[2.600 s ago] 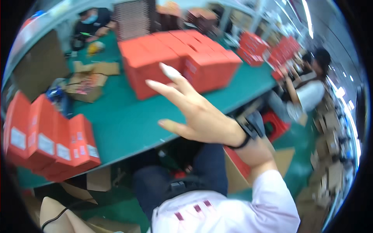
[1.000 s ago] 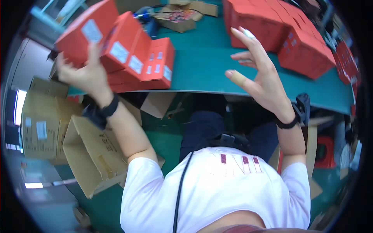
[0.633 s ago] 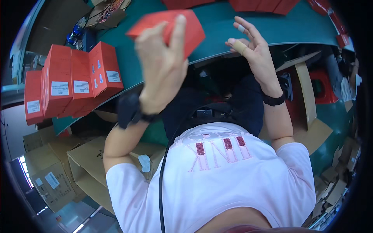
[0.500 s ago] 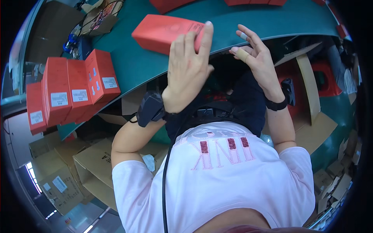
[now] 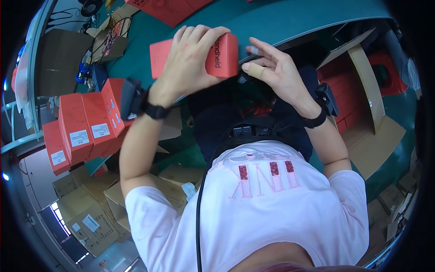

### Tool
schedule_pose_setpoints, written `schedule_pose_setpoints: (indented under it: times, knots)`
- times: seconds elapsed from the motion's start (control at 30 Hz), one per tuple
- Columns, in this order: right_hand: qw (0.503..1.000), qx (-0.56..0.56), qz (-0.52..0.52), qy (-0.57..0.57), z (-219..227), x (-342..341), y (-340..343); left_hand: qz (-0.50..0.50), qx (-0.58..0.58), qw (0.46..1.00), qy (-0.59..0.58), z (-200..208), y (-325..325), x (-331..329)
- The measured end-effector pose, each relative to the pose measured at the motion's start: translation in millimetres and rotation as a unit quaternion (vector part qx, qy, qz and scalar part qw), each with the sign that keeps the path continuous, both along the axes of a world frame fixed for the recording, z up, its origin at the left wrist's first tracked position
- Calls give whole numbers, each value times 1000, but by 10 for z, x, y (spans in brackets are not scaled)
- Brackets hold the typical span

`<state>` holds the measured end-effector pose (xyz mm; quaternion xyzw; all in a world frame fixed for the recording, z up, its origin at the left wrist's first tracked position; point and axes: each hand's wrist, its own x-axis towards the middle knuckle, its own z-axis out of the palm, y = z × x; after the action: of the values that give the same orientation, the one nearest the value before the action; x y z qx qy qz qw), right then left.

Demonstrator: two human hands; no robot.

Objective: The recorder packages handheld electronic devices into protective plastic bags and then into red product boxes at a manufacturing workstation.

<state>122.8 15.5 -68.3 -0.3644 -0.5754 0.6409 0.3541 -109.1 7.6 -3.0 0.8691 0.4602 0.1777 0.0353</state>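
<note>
A long red box with dark print is at the near edge of the green table. My left hand is wrapped over its middle, fingers across the far side and thumb on the near side. Just right of the box's end, my right hand hovers with fingers apart and nothing in them. Tape is wound round its thumb and one finger. Both wrists carry black straps with dark devices.
Several red boxes with white labels stand in a row at the left table edge. More red boxes lie at the far side. An open carton holding red boxes stands at right. Brown cartons sit lower left.
My left hand has gone from resting on the box's right end to gripping its middle, and the box has turned and come nearer. My right hand has moved left toward it.
</note>
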Motion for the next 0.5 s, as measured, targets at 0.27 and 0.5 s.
schedule_pose_setpoints:
  times: [0.27, 0.5]
  knots:
    - [997, -6, 73, 17, 296, -57, -12, 65, 45, 996, -29, 7, -321, 228]
    - [994, -23, 111, 11, 383, -37, -22, 31, 62, 997, -27, -39, -438, 242]
